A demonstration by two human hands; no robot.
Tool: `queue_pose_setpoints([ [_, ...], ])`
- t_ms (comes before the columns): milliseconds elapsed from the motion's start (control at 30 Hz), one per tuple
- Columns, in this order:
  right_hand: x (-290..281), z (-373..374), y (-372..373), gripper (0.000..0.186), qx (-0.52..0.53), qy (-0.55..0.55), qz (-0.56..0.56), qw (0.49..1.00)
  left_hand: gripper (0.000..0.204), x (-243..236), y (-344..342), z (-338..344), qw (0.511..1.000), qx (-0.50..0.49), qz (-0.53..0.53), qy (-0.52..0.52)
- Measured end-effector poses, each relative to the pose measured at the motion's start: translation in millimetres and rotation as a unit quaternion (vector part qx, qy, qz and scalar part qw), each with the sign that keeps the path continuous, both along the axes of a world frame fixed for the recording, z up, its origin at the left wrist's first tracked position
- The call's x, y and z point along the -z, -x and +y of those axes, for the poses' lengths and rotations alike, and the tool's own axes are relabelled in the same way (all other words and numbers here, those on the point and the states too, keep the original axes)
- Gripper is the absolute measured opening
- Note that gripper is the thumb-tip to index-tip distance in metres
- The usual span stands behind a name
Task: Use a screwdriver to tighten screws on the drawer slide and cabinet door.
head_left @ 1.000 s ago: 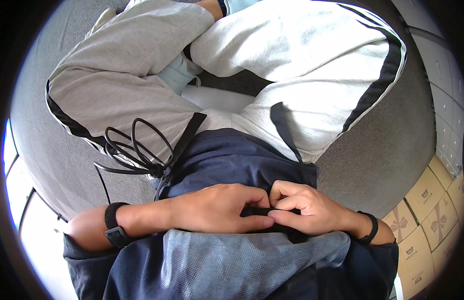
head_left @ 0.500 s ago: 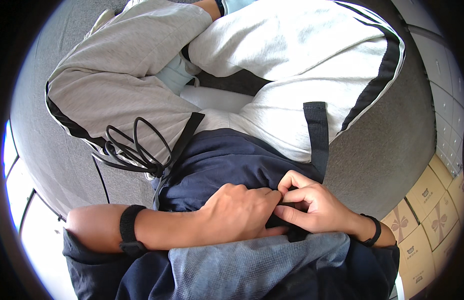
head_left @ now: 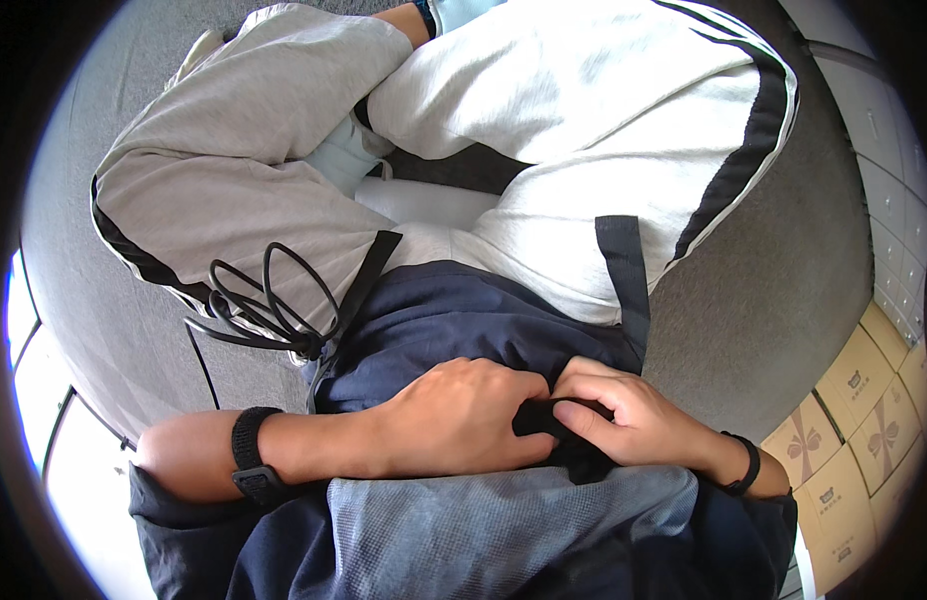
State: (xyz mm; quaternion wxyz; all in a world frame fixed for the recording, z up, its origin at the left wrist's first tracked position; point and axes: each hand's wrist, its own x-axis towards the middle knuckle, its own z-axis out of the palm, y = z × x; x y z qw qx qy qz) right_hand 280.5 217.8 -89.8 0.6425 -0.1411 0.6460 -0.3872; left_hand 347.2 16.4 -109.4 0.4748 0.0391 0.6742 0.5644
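Note:
At my waist, my left hand (head_left: 479, 415) is closed with curled fingers on a piece of dark black fabric or strap (head_left: 569, 462). My right hand (head_left: 609, 410) pinches the same dark material just to its right, thumb over it; its exact shape is hidden. A gray mesh cloth (head_left: 484, 535) lies below both hands, over navy fabric (head_left: 454, 310). A coiled black cable (head_left: 274, 310) rests on my left thigh, beside a black strap (head_left: 369, 265). Another black strap (head_left: 621, 265) hangs over my right thigh. A dark band is on each wrist.
My crossed legs in light pants (head_left: 584, 90) rest on a gray cushioned surface (head_left: 744, 330). Stacked cardboard cartons (head_left: 854, 380) are at the lower right, below pale tiles or panels (head_left: 874, 120). Bright white panels (head_left: 59, 440) show at the left edge.
The strap on my right thigh swung rightward and straightened. Both hands shifted right from a second ago; since half a second ago they moved slightly, showing more dark material between them.

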Motion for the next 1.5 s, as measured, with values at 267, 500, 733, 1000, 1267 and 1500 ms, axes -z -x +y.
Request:
queue_pose_setpoints([
  [267, -8.1, 6.2, -9.2, 0.02, 0.11, -0.108, -0.162, 0.975, 0.036, 4.9, 1.2, 0.3, 0.997, 0.05, 0.037, -0.048],
  [500, -8.7, 17.5, -16.9, 0.019, 0.119, -0.078, -0.129, 0.981, 0.037, 21.4, 25.0, -7.7, 0.953, 0.126, -0.165, -0.222],
  [733, -13.8, 20.7, -11.2, 0.021, 0.128, -0.071, -0.068, 0.987, 0.03, 16.1, 9.3, -1.4, 0.986, 0.055, -0.076, -0.138],
  [1000, -12.6, 19.4, 5.4, 0.031, -0.167, 0.002, 0.101, 0.981, 0.028, 17.7, -4.3, 1.8, 0.985, -0.041, -0.035, -0.163],
  [1267, 5.4, 20.5, 12.3, 0.031, -0.207, -0.057, -0.155, 0.964, 0.028, 16.7, -6.0, 1.4, 0.985, -0.029, -0.026, -0.169],
  [1500, -4.9, 40.9, -9.9, 0.023, 0.131, -0.081, -0.311, 0.938, 0.028, 13.6, -2.5, -1.9, 0.985, -0.031, -0.052, -0.164],
])
